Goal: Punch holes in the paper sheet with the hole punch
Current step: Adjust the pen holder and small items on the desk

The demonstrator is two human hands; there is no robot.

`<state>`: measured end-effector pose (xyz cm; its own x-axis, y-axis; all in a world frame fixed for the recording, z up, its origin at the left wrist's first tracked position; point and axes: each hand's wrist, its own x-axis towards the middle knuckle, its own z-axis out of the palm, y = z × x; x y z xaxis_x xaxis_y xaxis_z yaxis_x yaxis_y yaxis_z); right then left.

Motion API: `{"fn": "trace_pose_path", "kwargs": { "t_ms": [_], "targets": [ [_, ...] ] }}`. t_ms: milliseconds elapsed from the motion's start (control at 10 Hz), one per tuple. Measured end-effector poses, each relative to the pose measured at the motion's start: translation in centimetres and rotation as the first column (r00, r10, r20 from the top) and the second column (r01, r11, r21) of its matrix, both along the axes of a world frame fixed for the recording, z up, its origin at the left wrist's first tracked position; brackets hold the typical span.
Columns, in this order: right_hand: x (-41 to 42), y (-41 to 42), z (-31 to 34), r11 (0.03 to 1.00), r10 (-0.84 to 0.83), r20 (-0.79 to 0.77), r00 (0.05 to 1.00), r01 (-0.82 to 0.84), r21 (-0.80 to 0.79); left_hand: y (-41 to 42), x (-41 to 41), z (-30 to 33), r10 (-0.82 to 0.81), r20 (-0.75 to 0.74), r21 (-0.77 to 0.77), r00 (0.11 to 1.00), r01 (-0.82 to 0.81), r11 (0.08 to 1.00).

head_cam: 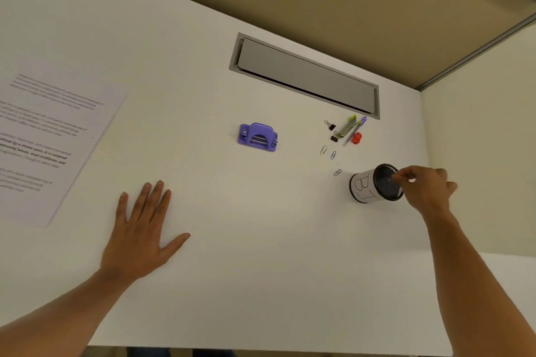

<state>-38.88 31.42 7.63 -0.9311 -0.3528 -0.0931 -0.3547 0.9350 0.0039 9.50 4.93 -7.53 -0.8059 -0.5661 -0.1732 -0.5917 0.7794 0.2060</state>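
**Punch and paper both untouched on the desk**

The purple hole punch (257,137) sits upright near the middle of my white desk (261,240), with nothing touching it. The printed paper sheet (49,136) lies flat well off to its left, running out of view at the edge. My left hand (142,229) rests palm down on the desk between the two, fingers spread, holding nothing. To the punch's right lie binder clips (330,125), paper clips (333,155), a red sharpener (356,138) and pens (352,127), just below the grey cable hatch (307,75). Nearer me, my right hand (426,185) pinches the rim of the tipped mesh pen cup (374,187) marked "B7", fingertips closed on its edge.
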Motion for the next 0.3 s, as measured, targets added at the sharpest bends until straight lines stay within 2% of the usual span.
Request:
{"fn": "trace_pose_path", "kwargs": {
  "t_ms": [200,300],
  "targets": [
    [-0.24,0.1,0.01,1.0,0.02,-0.047,0.999,-0.02,0.0,-0.01,-0.05,-0.04,0.003,0.007,0.0,1.0,-0.003,1.0],
    [0.58,-0.32,0.35,0.995,-0.03,-0.119,0.992,0.018,-0.097,-0.03,-0.16,0.12,0.008,-0.008,0.004,1.0,-0.008,1.0]
  ]
}}
